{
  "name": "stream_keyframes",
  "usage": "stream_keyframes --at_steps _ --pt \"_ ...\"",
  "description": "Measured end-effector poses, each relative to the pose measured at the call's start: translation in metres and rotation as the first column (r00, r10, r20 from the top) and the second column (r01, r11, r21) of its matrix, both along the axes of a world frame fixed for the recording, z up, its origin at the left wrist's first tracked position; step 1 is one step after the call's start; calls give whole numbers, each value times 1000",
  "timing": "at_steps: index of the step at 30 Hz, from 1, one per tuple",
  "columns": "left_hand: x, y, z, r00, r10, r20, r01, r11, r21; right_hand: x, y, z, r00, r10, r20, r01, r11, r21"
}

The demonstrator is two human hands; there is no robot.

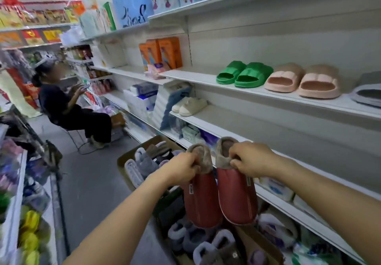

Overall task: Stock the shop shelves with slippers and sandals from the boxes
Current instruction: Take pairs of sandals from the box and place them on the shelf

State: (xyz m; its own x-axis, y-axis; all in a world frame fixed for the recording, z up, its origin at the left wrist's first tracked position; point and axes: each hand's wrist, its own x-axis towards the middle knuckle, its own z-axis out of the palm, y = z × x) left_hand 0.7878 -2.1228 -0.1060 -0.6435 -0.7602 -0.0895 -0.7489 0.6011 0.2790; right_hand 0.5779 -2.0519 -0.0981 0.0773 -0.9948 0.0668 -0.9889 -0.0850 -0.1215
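— While we stand by the shelves, what do we hold?
— We hold two red slippers with brown fuzzy tops. Our left hand (182, 166) pinches the fuzzy edge of the left slipper (201, 198). Our right hand (250, 160) pinches the fuzzy edge of the right slipper (237, 194). The toes hang down.
— Do the slippers touch?
— They hang side by side, very close. We cannot tell if they touch.
— What is under them?
— A brown box (132, 157) full of gray and purple fuzzy slippers, and another box (255, 242) nearer to us with more.
— What do we see on the shelves?
— On the upper shelf (193, 77) sit green sandals (244, 75), then pink sandals (303, 81) just beside them, then a gray slipper (369, 95) at the edge. On the shelf below (237, 120) sits a cream pair (189, 106).
— Is anyone else here?
— A person in dark clothes (68, 110) sits down the aisle, well apart from us.
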Motion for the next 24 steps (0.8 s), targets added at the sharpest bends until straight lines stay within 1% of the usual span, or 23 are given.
stream_keyframes --at_steps 3,5,7,10,11,14,18,21,24 --pt "13 -59 12 995 15 -101 -12 999 36 2 -57 6 990 -22 136 19 1000 22" --pt "20 -94 21 990 28 -135 -19 998 64 6 -88 12 981 -39 192 35 999 29" --pt "25 -127 28 988 23 -156 -7 994 106 11 -116 18 972 -48 229 45 999 22" --pt "29 -180 35 974 13 -228 29 983 179 19 -159 28 970 -64 235 69 998 -12" --pt "29 -199 37 969 -1 -246 43 985 167 21 -174 31 969 -75 236 82 996 -23" --pt "25 -261 48 965 -71 -253 82 996 33 28 -222 43 973 -109 205 124 990 -62" --pt "23 -351 74 944 -189 -272 177 982 -68 45 -294 66 977 -147 157 169 976 -136" --pt "26 -418 102 915 -267 -303 245 963 -110 63 -349 91 967 -209 149 236 950 -202" --pt "30 -483 129 891 -321 -321 293 947 -134 80 -403 120 956 -257 141 283 935 -213"
